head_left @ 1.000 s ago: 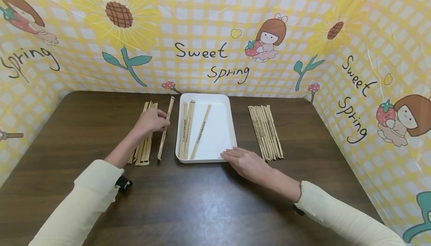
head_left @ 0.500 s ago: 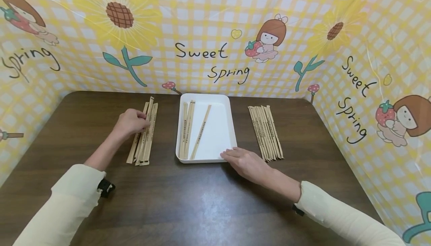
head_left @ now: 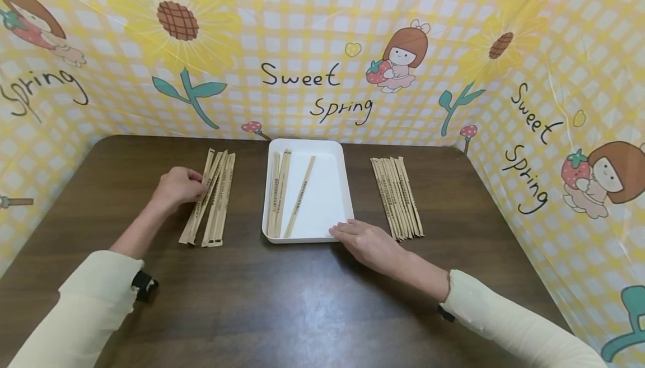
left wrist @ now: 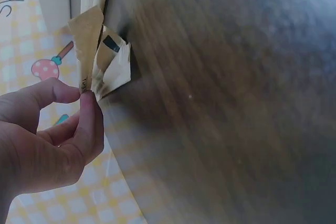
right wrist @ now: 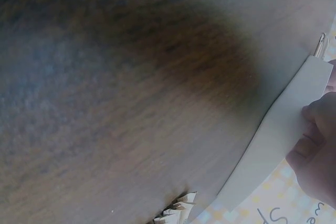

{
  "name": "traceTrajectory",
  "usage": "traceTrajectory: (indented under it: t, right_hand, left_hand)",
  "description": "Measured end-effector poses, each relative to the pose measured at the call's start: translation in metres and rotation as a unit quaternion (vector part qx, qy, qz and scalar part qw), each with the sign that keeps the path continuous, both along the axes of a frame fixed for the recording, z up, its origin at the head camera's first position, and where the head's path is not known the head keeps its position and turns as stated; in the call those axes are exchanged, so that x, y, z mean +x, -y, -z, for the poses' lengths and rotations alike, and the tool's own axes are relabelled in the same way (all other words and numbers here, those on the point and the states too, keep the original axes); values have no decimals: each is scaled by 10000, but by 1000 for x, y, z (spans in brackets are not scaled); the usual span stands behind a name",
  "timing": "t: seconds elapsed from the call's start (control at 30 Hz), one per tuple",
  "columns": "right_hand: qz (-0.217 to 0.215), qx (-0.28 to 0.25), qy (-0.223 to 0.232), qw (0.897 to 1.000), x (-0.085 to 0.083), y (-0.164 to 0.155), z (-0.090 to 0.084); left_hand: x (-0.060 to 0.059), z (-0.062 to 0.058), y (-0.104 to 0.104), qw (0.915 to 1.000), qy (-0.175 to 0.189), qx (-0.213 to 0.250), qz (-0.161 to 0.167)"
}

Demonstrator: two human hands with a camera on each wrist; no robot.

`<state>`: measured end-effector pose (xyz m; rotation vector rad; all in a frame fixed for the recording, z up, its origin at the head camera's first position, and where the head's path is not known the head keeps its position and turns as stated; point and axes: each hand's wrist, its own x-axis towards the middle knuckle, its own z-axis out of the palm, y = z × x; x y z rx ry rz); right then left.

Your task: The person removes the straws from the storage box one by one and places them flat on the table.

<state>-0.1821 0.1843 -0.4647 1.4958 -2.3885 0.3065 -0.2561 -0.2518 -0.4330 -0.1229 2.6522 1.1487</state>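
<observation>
One wrapped chopstick [head_left: 195,204] pinched by left hand [head_left: 177,186], neighbours touching fingertips [left wrist: 86,98]: risks dragging several along. Right hand [head_left: 370,245] flat, steadying tray [head_left: 347,200]; could nudge it.

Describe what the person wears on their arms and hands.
Both arms are in long, pale cream sleeves: the left sleeve and the right sleeve. A black strap sits at the left cuff, and a smaller black piece at the right cuff. The left hand and right hand are bare, with no gloves.
</observation>
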Motion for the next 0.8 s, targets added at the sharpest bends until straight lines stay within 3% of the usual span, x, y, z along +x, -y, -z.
traceTrajectory:
  t: [0.37,0.8]
  right_hand:
    - [59,30,26,10000,0,1,-1]
    - [33,36,72,10000,0,0,0]
  left_hand:
    - [1,-1,9,9998,218,27,-33]
    - [2,8,9,9990,-153,-428,4]
